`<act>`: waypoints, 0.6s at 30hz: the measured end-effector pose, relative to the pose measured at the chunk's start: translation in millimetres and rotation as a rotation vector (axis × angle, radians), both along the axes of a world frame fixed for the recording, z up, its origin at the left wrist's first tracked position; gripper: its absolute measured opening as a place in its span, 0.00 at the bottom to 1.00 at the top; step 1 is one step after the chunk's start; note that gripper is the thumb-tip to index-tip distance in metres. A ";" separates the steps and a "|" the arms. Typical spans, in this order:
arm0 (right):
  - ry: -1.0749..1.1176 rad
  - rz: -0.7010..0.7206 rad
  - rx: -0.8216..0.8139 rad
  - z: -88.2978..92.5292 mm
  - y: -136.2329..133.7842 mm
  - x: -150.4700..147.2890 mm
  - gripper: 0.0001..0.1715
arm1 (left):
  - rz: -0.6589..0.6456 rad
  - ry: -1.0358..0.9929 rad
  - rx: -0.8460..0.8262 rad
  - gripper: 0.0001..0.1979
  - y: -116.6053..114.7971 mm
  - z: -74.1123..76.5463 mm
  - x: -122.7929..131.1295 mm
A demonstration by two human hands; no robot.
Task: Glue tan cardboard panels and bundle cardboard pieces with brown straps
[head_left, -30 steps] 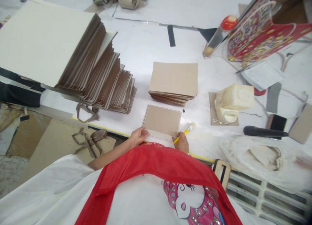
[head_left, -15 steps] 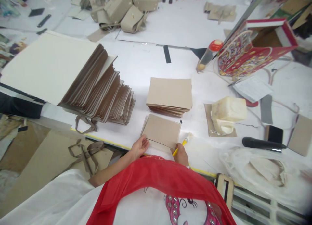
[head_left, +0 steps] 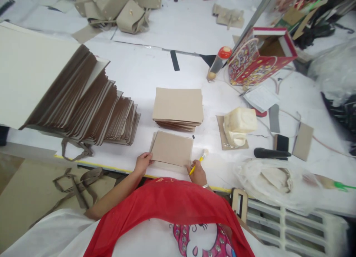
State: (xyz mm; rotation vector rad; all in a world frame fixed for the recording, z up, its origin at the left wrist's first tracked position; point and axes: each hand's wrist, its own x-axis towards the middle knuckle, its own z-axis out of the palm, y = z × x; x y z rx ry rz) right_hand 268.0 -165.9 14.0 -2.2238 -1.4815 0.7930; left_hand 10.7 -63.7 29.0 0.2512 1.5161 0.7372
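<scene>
A beige rectangular panel lies in front of me, slightly out of line with at least one similar sheet under it. My left hand pinches its lower left corner between thumb and fingers. On the other side, my right hand is closed around a yellow-handled brush, bristles pointing up and away. Some fingertips of that hand meet the panel's lower right corner. Just beyond is a neat stack of beige panels.
To the left leans a large fanned pile of brown-edged sheets. A cut-open cream plastic jug sits on a beige piece at right. Farther right are a red paper bag, a black-handled tool and a clear plastic bag.
My view has swung to the right, so the table's contents appear shifted left. Both hands keep their places at the panel's lower corners, and the brush stays in my right hand.
</scene>
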 end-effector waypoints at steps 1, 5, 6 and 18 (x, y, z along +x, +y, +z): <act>-0.008 -0.017 -0.005 2.8 1.3 -0.4 0.18 | -0.019 -0.037 -0.014 0.05 1.2 1.5 -2.7; 0.002 -0.062 -0.020 13.2 7.2 -3.5 0.20 | -0.093 -0.153 -0.060 0.03 9.1 10.1 -10.9; 0.026 -0.066 -0.018 15.7 8.6 -4.0 0.20 | -0.112 -0.163 -0.062 0.03 10.6 11.9 -12.1; 0.123 -0.131 0.097 3.9 20.2 2.5 0.19 | -0.500 0.293 0.184 0.06 9.2 4.8 -20.4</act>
